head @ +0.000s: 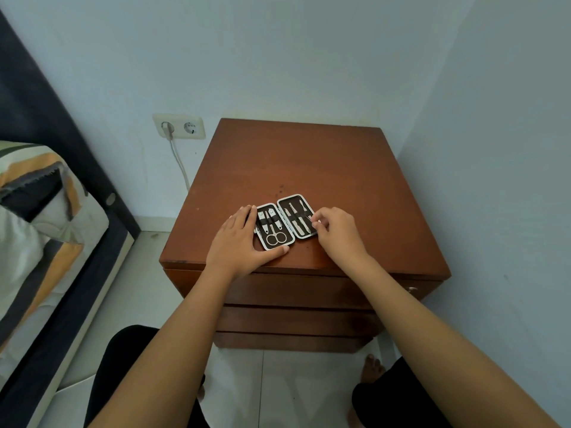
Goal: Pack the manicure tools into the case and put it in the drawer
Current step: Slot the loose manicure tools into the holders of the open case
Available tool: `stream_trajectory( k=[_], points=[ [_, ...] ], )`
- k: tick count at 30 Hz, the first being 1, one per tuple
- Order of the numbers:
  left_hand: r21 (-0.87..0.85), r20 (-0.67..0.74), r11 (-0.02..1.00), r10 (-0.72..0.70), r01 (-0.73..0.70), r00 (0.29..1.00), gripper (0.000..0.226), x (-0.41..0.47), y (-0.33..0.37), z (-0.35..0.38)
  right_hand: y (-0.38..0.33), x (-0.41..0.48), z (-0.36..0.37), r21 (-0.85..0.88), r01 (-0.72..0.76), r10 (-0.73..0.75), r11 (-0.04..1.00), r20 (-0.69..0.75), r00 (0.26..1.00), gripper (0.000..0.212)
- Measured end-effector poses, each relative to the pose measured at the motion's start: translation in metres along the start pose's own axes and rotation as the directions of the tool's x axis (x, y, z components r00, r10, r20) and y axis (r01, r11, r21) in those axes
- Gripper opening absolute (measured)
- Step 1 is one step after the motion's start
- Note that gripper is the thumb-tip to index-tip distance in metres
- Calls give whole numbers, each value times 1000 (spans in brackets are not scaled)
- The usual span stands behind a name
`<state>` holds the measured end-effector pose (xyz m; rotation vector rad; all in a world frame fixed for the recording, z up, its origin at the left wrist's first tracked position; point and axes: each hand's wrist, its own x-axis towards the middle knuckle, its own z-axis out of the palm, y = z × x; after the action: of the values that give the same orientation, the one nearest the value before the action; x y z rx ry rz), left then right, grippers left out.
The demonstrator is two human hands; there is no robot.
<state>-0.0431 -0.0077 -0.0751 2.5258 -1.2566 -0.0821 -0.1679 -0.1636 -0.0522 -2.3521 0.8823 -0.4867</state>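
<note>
A small manicure case [285,221] lies open flat on the brown wooden nightstand [309,168], near its front edge. Its left half holds scissors [276,237], clippers and another tool under an elastic band. Its right half holds several slim metal tools [297,217]. My left hand [239,239] rests flat against the case's left edge, thumb along its front. My right hand [335,230] sits at the case's right edge, its fingertips pinched on the rim or on a tool there; which one I cannot tell.
Below the top, the nightstand has three closed drawers [296,291], with a small lock at the right of the upper one. A bed [37,217] stands to the left. A wall socket [179,127] with a white cable is behind. A wall runs close on the right.
</note>
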Motion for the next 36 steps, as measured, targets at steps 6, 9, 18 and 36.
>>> stream_trajectory(
  k=[6,9,18,36],
  points=[
    [-13,-6,1000,7,-7,1000,118,-1,0,-1,-3,-3,-1,-62,43,-43,997,-3,999,15],
    [-17,-5,1000,6,-6,1000,112,-1,0,-1,-3,-5,2,-69,39,-39,997,6,999,16],
    [-20,-5,1000,-1,1,1000,108,-1,2,-2,-6,-7,1,-178,65,-56,982,54,997,23],
    [-22,4,1000,-1,1,1000,108,-2,2,-3,20,-34,-2,-56,242,-243,969,-5,970,29]
  ],
)
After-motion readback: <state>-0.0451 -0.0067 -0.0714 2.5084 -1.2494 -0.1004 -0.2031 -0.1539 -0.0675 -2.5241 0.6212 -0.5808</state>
